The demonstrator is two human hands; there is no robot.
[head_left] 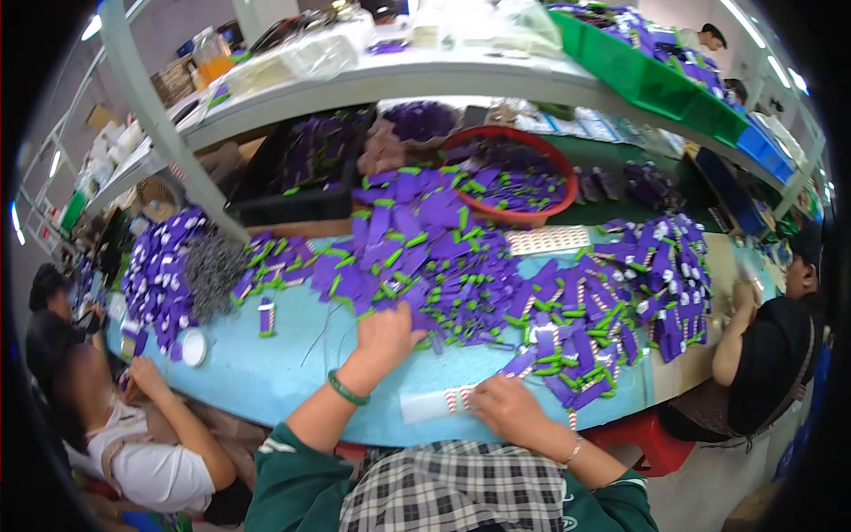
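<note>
Head view: the left hand (383,335), green bangle on its wrist, reaches up to twelve o'clock, fingers curled into the edge of the purple-and-green packet heap (417,257) on the pale blue table (266,363). The right hand (505,408), at five o'clock of it, pinches a flat clear sleeve with red-and-white striped pieces (439,403), lying at the table's near edge. At one o'clock sits a red basin (519,213).

At centre frame the left hand (383,332) reaches into a heap of purple-and-green packets (425,257) on the light blue surface (266,363). Lower, the right hand (503,408) presses on a clear sleeve (434,403) with red-striped pieces — a red basin (523,213) sits above.
</note>
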